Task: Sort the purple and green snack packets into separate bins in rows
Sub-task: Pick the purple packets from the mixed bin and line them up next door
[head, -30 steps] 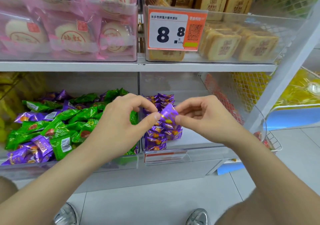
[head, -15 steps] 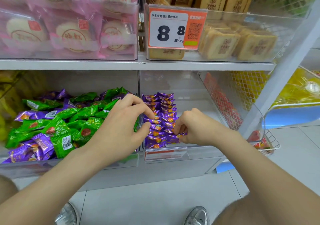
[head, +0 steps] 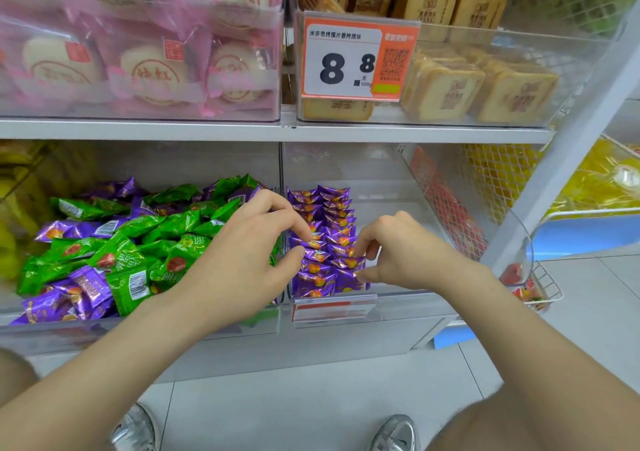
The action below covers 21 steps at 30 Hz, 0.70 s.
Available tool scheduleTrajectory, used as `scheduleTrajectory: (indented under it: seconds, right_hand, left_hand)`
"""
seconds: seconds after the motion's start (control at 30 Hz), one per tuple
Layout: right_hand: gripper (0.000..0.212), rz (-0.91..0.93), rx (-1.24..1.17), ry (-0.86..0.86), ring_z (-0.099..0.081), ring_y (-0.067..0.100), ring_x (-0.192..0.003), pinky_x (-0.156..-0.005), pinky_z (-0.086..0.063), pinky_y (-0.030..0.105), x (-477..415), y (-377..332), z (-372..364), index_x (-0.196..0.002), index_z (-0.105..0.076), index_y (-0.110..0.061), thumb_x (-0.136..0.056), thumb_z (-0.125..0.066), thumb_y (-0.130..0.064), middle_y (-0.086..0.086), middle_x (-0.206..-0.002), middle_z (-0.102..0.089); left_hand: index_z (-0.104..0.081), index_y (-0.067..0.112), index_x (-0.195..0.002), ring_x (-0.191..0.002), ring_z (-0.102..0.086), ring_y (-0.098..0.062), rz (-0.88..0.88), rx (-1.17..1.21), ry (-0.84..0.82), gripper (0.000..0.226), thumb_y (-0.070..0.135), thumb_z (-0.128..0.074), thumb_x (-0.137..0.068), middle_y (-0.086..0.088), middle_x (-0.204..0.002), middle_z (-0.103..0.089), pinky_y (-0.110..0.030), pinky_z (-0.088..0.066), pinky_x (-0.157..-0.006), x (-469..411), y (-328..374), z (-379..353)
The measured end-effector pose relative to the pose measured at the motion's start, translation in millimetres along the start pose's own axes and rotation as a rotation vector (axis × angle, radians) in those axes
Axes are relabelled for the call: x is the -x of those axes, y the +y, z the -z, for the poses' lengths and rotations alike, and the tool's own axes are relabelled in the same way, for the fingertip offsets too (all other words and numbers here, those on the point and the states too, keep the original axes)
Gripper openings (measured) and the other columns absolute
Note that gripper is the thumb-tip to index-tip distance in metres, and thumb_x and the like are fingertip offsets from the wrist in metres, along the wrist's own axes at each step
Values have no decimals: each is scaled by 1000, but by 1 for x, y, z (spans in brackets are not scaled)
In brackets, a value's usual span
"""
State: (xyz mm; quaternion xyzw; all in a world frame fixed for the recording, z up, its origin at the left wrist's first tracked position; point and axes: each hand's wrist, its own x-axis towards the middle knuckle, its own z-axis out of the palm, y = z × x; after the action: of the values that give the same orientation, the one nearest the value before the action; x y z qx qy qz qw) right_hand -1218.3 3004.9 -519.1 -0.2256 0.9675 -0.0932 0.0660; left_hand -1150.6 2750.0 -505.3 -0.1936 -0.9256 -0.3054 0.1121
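Two clear bins sit on the lower shelf. The left bin (head: 138, 332) holds a loose mix of green packets (head: 173, 228) and purple packets (head: 86, 284). In the right bin (head: 398, 187), purple packets (head: 334, 208) lie in two neat rows along its left side. My left hand (head: 242, 253) reaches over the divider, its thumb and index finger pinching the left edge of a purple packet (head: 313, 244) in the left row. My right hand (head: 401, 253) has curled fingers pinching a purple packet (head: 348, 265) near the front of the right row.
The upper shelf (head: 277, 130) carries pink-wrapped cakes (head: 152, 72), tan pastries (head: 450, 93) and a price tag (head: 346, 62) reading 8.8. A white wire basket (head: 540, 287) with red packets hangs at the right. My shoes (head: 398, 433) stand on the tiled floor below.
A second ago both hands held one purple packet up in front of the bins. They have since moved down into the right bin, and the packet now lies in the right row.
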Motion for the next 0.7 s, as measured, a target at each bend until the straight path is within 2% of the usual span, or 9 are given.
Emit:
scheduleTrajectory:
  seconds: [0.1, 0.17, 0.27, 0.33, 0.4, 0.47, 0.53, 0.6, 0.7]
  right_hand:
    - [10, 10, -89, 132, -64, 6, -65, -81, -54, 30, 6, -10, 9, -97, -78, -26, -94, -70, -30, -12, -71, -73]
    - [18, 23, -218, 279, -66, 8, -64, -73, -52, 23, 13, -26, 13, -97, -78, -25, -95, -62, -19, -11, -68, -72]
    - [17, 108, -403, 420, -66, 7, -68, -66, -47, 15, 22, -70, 15, -91, -77, -25, -95, -63, -15, -14, -69, -69]
    - [14, 209, -456, 458, -65, 9, -71, -68, -49, 20, 25, -104, 10, -86, -74, -23, -95, -65, -18, -12, -71, -68]
    - [10, 319, -431, 493, -62, 10, -76, -73, -50, 29, 22, -131, 0, -87, -72, -20, -94, -66, -19, -10, -78, -65]
    - [6, 404, -372, 497, -60, 13, -84, -78, -50, 33, 14, -150, -11, -94, -72, -17, -92, -67, -18, -5, -87, -63]
    - [12, 449, -304, 492, -59, 18, -91, -82, -50, 36, 2, -165, -21, -102, -72, -16, -91, -67, -17, -2, -94, -62]
    - [14, 472, -281, 494, -58, 20, -94, -84, -50, 39, -10, -180, -27, -104, -72, -17, -91, -67, -18, -2, -96, -62]
    - [23, 520, -264, 467, -56, 22, -101, -88, -49, 43, -24, -206, -32, -112, -70, -18, -90, -69, -26, -1, -105, -61]
  left_hand:
    - [-68, 41, -101, -105, -56, 1, 9, 19, 0, 15, 27, -70, -94, 19, -115, -51, -16, -41, -89, 2, 2, 6]
    - [-65, 40, -92, -97, -58, -1, 29, 55, 37, 14, 28, -72, -91, 16, -110, -50, -12, -41, -81, 4, 4, 14]
    - [-58, 34, -81, -80, -59, -6, 109, 10, 98, 17, 34, -74, -87, 11, -90, -54, -25, -47, -72, 10, 2, 28]
    - [-57, 31, -77, -72, -56, -6, 202, -73, 112, 19, 39, -72, -86, 10, -75, -57, -36, -48, -69, 16, -6, 39]
    - [-57, 31, -79, -76, -53, -11, 285, -170, 100, 17, 41, -68, -87, 10, -76, -54, -37, -44, -70, 25, -15, 51]
    - [-55, 32, -89, -88, -45, -20, 333, -308, 98, 15, 43, -64, -90, 8, -90, -47, -40, -41, -79, 34, -23, 63]
    - [-52, 31, -97, -94, -36, -24, 375, -407, 159, 18, 44, -61, -90, 3, -99, -43, -44, -41, -85, 42, -30, 77]
    - [-50, 29, -98, -97, -40, -29, 457, -417, 194, 17, 44, -55, -91, 0, -100, -44, -47, -43, -88, 49, -43, 95]
    - [-52, 24, -95, -102, -55, -39, 696, -397, 48, 23, 45, -48, -88, -7, -98, -52, -52, -51, -89, 60, -69, 127]
